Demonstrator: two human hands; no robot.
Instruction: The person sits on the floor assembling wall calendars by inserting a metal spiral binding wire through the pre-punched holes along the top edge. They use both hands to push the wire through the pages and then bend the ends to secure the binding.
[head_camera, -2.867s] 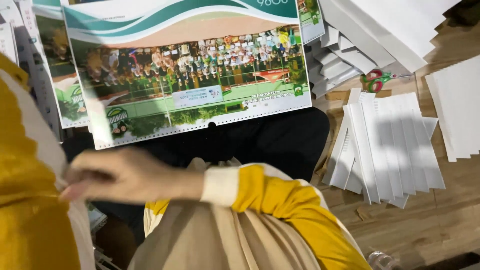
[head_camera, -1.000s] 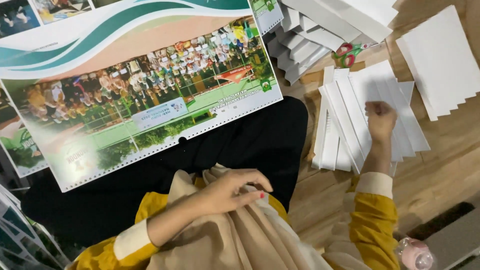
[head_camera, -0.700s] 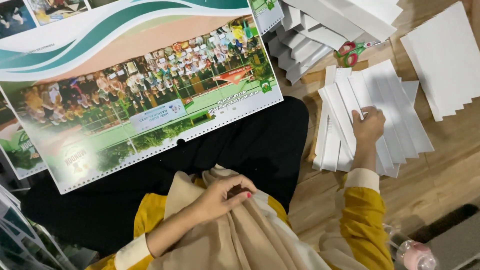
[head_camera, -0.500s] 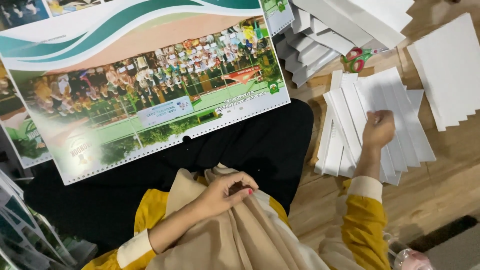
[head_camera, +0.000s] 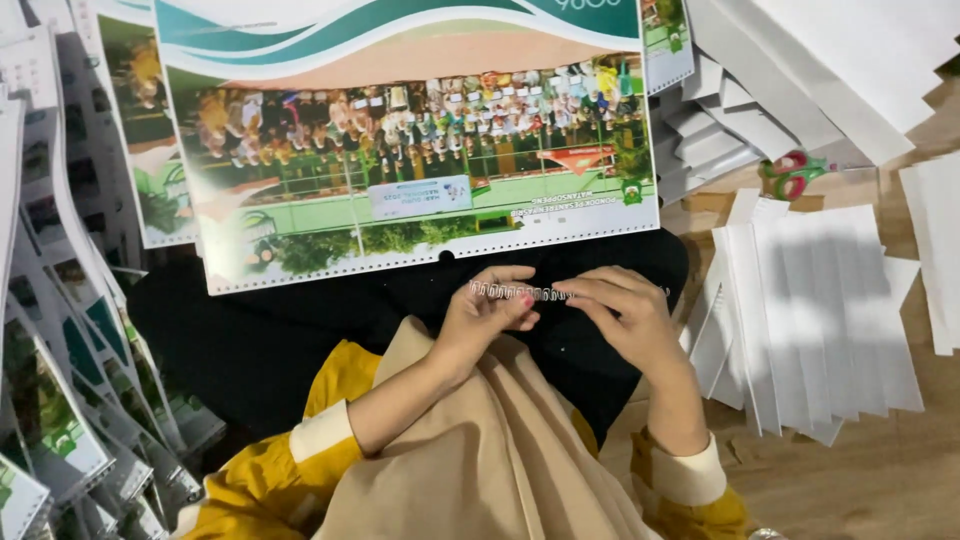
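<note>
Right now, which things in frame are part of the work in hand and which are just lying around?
In hand:
left hand
right hand
wire binding comb, held between both
punched calendar, just above it

Lying about:
fanned white sheets
scissors
printed calendar stacks

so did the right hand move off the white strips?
Yes. The right hand left the white strips and came left to the lap, where it now pinches the wire coil with the left hand.
</note>
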